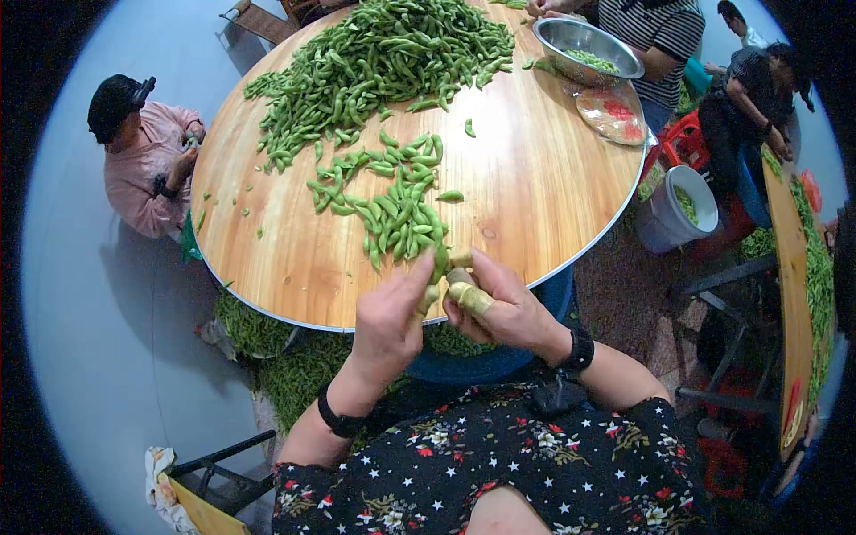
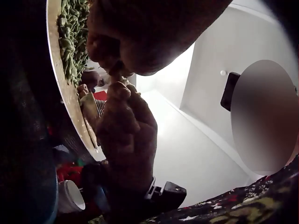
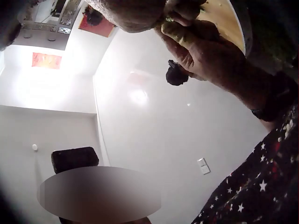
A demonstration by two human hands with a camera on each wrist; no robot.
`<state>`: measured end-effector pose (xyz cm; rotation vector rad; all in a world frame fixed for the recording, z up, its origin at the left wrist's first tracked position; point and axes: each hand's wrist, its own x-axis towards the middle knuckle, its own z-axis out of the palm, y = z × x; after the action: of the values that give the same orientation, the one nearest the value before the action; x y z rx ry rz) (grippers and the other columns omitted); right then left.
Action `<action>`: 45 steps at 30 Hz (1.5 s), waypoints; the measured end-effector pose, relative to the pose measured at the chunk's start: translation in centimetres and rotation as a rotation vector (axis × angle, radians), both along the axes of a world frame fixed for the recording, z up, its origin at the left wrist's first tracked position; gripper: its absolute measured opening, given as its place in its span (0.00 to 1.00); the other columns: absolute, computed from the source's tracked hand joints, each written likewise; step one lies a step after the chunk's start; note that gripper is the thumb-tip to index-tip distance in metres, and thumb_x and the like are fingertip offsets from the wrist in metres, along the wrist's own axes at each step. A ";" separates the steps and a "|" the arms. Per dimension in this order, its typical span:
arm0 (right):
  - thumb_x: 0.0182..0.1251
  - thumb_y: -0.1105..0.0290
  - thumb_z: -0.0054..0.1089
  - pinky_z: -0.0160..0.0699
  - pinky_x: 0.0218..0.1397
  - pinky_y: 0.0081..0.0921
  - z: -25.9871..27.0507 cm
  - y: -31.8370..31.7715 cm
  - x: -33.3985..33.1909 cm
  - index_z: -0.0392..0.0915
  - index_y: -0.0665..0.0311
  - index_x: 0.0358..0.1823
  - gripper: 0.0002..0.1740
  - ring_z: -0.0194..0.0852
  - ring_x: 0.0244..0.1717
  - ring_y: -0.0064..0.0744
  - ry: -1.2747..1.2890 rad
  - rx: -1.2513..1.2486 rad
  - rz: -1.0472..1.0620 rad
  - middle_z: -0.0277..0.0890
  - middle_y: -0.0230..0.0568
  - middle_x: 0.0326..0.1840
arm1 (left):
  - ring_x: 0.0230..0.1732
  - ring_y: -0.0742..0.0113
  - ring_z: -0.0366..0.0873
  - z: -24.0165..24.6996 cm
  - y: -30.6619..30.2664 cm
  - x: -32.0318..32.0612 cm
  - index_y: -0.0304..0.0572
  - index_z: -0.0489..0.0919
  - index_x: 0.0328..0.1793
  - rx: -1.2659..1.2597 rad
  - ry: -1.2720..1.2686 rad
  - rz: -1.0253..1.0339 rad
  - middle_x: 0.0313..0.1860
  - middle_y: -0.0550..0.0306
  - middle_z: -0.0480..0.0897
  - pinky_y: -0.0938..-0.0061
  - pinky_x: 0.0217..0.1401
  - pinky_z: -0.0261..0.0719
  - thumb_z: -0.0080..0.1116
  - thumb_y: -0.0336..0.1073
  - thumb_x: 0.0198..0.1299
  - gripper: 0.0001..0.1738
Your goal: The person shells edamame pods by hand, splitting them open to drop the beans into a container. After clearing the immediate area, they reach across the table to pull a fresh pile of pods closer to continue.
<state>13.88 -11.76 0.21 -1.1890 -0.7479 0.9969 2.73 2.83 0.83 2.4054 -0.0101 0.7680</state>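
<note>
Over the near edge of the round wooden table, my two hands meet at the fingertips. My left hand [image 1: 389, 312] pinches a green soybean pod [image 1: 440, 259] that points up toward the table. Curled in beside it, my right hand [image 1: 517, 312] has thumb and finger at the pod's side, with pale yellowish covers [image 1: 471, 299] on its fingers. Both wrist views show the hands joined tip to tip, with the pod mostly hidden between them. Just past my fingertips lies a small group of soybean pods [image 1: 392, 214].
A large heap of pods [image 1: 383, 62] covers the table's [image 1: 553, 196] far side. A metal bowl [image 1: 588, 45] of shelled beans and a plastic bag [image 1: 615, 116] sit at right. Below the edge is a blue tub [image 1: 555, 299]; a white bucket [image 1: 678, 209] stands right. People sit around.
</note>
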 end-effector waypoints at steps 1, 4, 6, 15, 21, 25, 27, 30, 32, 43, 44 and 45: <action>0.74 0.66 0.45 0.65 0.20 0.17 0.2 -0.3 0.0 0.63 0.63 0.56 0.14 0.64 0.19 0.17 -0.078 0.016 0.011 0.70 0.30 0.25 | 0.38 0.54 0.83 0.1 -0.3 -0.4 0.35 0.74 0.64 0.000 -0.001 -0.001 0.42 0.42 0.83 0.67 0.43 0.80 0.53 0.27 0.63 0.21; 0.74 0.65 0.46 0.62 0.18 0.15 0.8 -1.1 -0.5 0.64 0.60 0.52 0.11 0.62 0.17 0.16 0.124 -0.012 0.113 0.69 0.29 0.24 | 0.30 0.64 0.80 -0.1 -1.2 -1.7 0.36 0.73 0.66 0.035 -0.047 -0.057 0.35 0.50 0.82 0.71 0.36 0.79 0.53 0.28 0.65 0.22; 0.74 0.65 0.45 0.60 0.14 0.14 1.1 -1.2 -0.3 0.65 0.57 0.48 0.07 0.61 0.14 0.15 0.364 -0.103 0.134 0.69 0.29 0.24 | 0.28 0.74 0.75 -0.6 -1.4 -2.1 0.38 0.71 0.68 -0.695 0.227 -0.106 0.32 0.59 0.80 0.79 0.31 0.75 0.52 0.30 0.67 0.22; 0.76 0.63 0.40 0.67 0.12 0.18 -0.2 -1.5 0.0 0.63 0.60 0.51 0.11 0.69 0.13 0.24 0.378 -0.197 0.036 0.72 0.34 0.25 | 0.26 0.66 0.78 -2.4 -1.4 -0.6 0.35 0.77 0.59 -0.227 0.091 0.018 0.31 0.54 0.81 0.75 0.27 0.76 0.60 0.27 0.57 0.21; 0.76 0.65 0.40 0.68 0.15 0.18 0.8 -1.4 -0.5 0.63 0.64 0.50 0.10 0.70 0.15 0.24 0.174 -0.193 0.007 0.72 0.37 0.28 | 0.27 0.50 0.80 -1.5 -2.3 0.3 0.32 0.74 0.52 0.193 -0.083 0.036 0.28 0.46 0.80 0.64 0.27 0.77 0.66 0.34 0.49 0.25; 0.76 0.66 0.41 0.65 0.14 0.18 0.1 -1.1 -0.7 0.64 0.63 0.50 0.10 0.66 0.14 0.22 0.236 -0.148 -0.030 0.70 0.34 0.26 | 0.28 0.49 0.79 -2.6 -2.6 0.8 0.34 0.72 0.50 0.045 -0.001 0.122 0.25 0.44 0.77 0.61 0.29 0.76 0.66 0.37 0.49 0.24; 0.76 0.66 0.42 0.64 0.14 0.17 0.0 -0.9 -0.5 0.64 0.62 0.51 0.10 0.65 0.14 0.20 0.223 -0.184 -0.044 0.71 0.33 0.25 | 0.29 0.46 0.79 -2.6 -2.9 1.2 0.36 0.74 0.48 -0.117 0.007 0.164 0.24 0.42 0.76 0.62 0.31 0.76 0.61 0.34 0.52 0.18; 0.75 0.66 0.42 0.62 0.15 0.16 -0.4 -0.7 -0.6 0.65 0.62 0.53 0.11 0.64 0.15 0.18 0.164 -0.203 -0.068 0.72 0.31 0.26 | 0.27 0.48 0.79 -2.8 -2.4 1.6 0.38 0.74 0.47 -0.459 0.116 0.211 0.25 0.42 0.77 0.65 0.31 0.75 0.57 0.33 0.55 0.14; 0.75 0.66 0.42 0.62 0.16 0.15 -1.2 -0.5 -0.4 0.66 0.61 0.54 0.12 0.64 0.16 0.17 0.121 -0.189 -0.084 0.73 0.31 0.26 | 0.27 0.52 0.78 -2.6 -2.2 1.8 0.38 0.75 0.46 -0.521 0.133 0.198 0.27 0.42 0.78 0.68 0.33 0.75 0.50 0.31 0.60 0.10; 0.55 0.72 0.64 0.71 0.34 0.35 -1.6 -0.4 1.9 0.71 0.70 0.44 0.17 0.72 0.30 0.46 -0.952 -0.002 -0.336 0.70 0.49 0.31 | 0.45 0.38 0.76 -1.5 -1.4 0.4 0.30 0.70 0.54 -0.136 0.165 -0.091 0.43 0.36 0.76 0.59 0.48 0.76 0.50 0.17 0.52 0.21; 0.55 0.72 0.64 0.71 0.34 0.35 -1.4 -0.4 1.7 0.71 0.70 0.44 0.17 0.72 0.30 0.46 -0.948 -0.003 -0.337 0.70 0.49 0.31 | 0.48 0.38 0.75 -1.2 -1.7 0.0 0.29 0.69 0.56 -0.096 0.196 -0.119 0.45 0.35 0.75 0.58 0.50 0.76 0.50 0.15 0.47 0.25; 0.54 0.74 0.62 0.70 0.33 0.36 -1.1 -0.5 1.5 0.70 0.70 0.41 0.14 0.70 0.30 0.49 -0.956 -0.010 -0.313 0.68 0.50 0.30 | 0.48 0.39 0.74 -1.0 -1.8 -0.2 0.27 0.68 0.56 -0.055 0.153 -0.159 0.45 0.36 0.74 0.58 0.51 0.75 0.50 0.14 0.44 0.28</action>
<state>15.36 -12.25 -0.90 -1.7359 -1.2337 0.1185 2.53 1.04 -0.18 2.3718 -0.1158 0.5044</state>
